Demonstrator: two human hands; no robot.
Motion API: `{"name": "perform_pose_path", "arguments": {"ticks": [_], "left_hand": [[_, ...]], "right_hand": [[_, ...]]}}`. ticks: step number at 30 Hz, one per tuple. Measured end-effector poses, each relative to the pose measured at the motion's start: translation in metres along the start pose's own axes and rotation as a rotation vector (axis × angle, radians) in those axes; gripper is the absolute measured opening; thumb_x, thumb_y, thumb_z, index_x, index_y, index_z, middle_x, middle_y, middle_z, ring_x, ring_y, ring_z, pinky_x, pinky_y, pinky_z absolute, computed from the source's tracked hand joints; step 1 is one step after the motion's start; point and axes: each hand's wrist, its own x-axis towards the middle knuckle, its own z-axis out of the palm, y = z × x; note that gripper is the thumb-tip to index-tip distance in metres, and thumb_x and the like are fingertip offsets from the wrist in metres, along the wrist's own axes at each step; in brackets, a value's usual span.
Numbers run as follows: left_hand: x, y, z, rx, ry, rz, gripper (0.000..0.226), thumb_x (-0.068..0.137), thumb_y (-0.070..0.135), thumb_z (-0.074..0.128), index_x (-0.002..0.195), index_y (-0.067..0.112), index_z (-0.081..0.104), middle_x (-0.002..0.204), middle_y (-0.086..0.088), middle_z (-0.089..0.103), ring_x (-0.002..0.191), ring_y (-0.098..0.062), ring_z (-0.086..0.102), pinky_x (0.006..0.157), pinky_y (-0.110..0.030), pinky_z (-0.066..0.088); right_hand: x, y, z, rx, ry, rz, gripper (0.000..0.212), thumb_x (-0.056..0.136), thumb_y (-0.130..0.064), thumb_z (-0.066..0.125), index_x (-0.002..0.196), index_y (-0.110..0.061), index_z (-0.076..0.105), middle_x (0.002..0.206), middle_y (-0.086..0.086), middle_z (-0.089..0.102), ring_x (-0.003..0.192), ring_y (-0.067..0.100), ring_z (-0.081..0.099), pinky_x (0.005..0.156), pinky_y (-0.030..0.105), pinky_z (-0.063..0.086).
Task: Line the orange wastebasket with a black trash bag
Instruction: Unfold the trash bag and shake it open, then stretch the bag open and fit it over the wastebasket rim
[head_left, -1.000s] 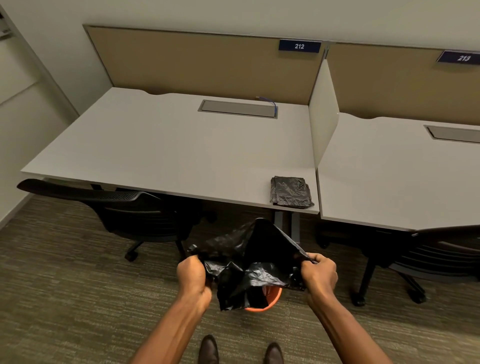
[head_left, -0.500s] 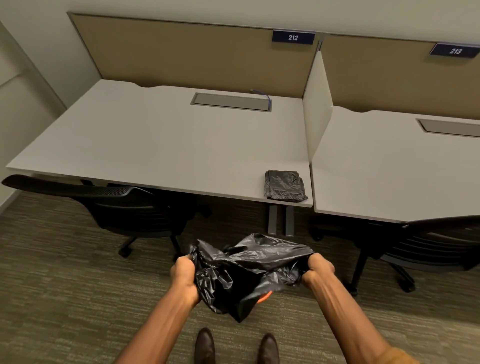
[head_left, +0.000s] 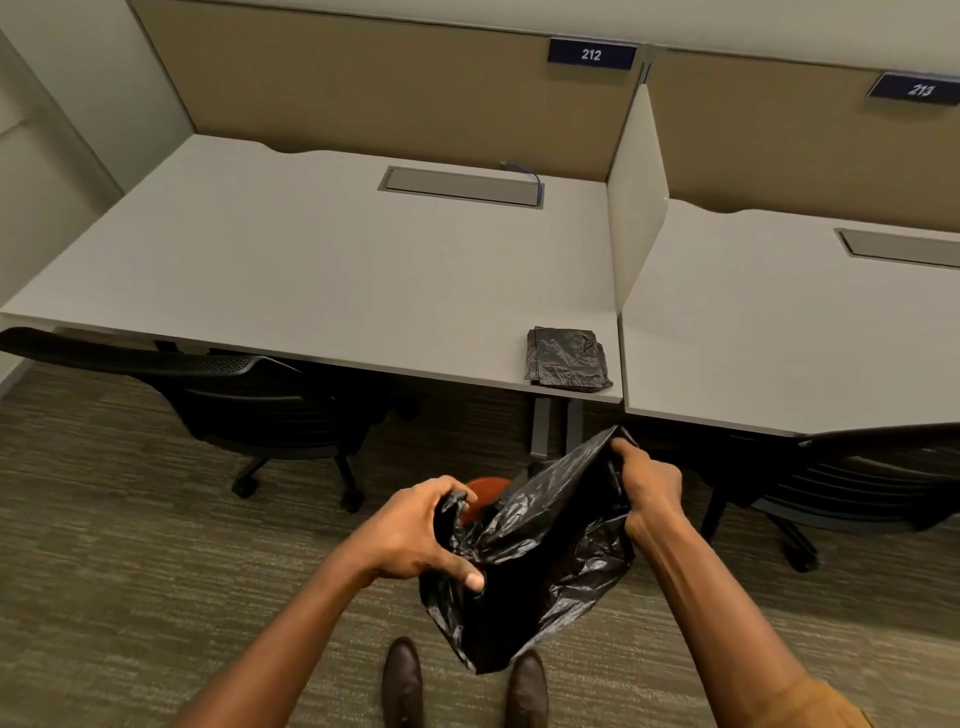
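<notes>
Hands, left hand (head_left: 415, 535) and right hand (head_left: 649, 486), each clenched on black trash bag (head_left: 540, 561) above partly hidden orange wastebasket (head_left: 485, 491).

Even soft indoor light, wide-angle edge bending, slight softness

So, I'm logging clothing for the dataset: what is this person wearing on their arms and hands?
Both hands, left and right, are bare: no gloves, rings or watch visible. The forearms are uncovered; a mustard-orange fabric sleeve edge shows on the right arm only.
</notes>
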Motion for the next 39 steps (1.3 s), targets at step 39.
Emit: {"name": "perform_pose_path", "arguments": {"ticks": [39], "left_hand": [[0.067, -0.096, 0.013, -1.226, 0.553, -0.557, 0.015, 0.103, 0.002, 0.060, 0.093, 0.001, 0.072, 0.070, -0.017, 0.079, 0.049, -0.025, 0.076, 0.046, -0.039, 0.064]], "right_hand": [[0.063, 0.062, -0.024, 0.147, 0.111, 0.153, 0.030, 0.096, -0.031, 0.079, 0.083, -0.008, 0.065, 0.089, 0.010, 0.071, 0.096, 0.035, 0.072, 0.096, 0.055, 0.062]]}}
